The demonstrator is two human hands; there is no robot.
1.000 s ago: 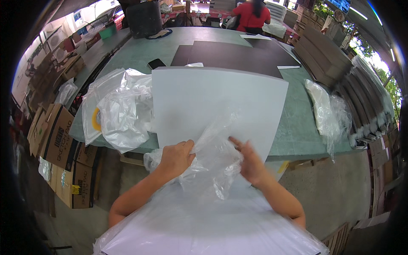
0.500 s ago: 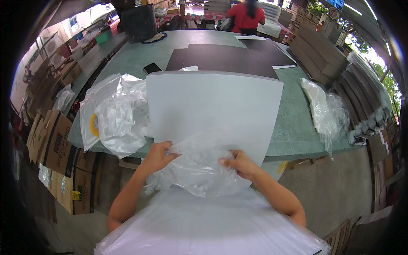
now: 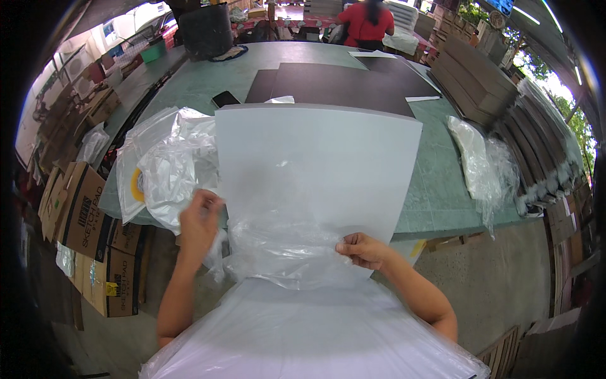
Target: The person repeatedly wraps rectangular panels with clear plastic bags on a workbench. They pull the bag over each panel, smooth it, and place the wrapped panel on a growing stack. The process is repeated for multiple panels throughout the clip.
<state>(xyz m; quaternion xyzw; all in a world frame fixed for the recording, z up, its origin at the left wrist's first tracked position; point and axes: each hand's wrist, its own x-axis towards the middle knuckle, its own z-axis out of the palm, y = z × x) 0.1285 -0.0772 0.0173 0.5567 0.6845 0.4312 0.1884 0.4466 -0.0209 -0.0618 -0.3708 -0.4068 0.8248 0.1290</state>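
A stack of large white sheets [image 3: 315, 145] rises in front of me, partly on the table's near edge. Crumpled clear plastic film [image 3: 284, 246] lies across its lower part. My right hand [image 3: 364, 251] pinches the right end of this film between thumb and fingers. Left of the stack, my left hand [image 3: 201, 218] is raised with loosely bent fingers, slightly blurred; nothing shows in it, and the film lies apart from it. Below, a broad plastic-covered white surface [image 3: 309, 335] fills the space between my forearms.
Clear plastic bags [image 3: 173, 161] and a yellow tape roll [image 3: 136, 184] lie left on the green table [image 3: 435, 202]. Dark boards [image 3: 328, 85] and a phone [image 3: 225, 99] are beyond. Cardboard boxes [image 3: 79, 215] stand at left, board stacks [image 3: 470, 79] at right. A person in red [image 3: 366, 25] is far off.
My left hand has let go of the film and moved left and up. My right hand keeps its pinch and has shifted slightly right. The film now lies flatter across the sheets.
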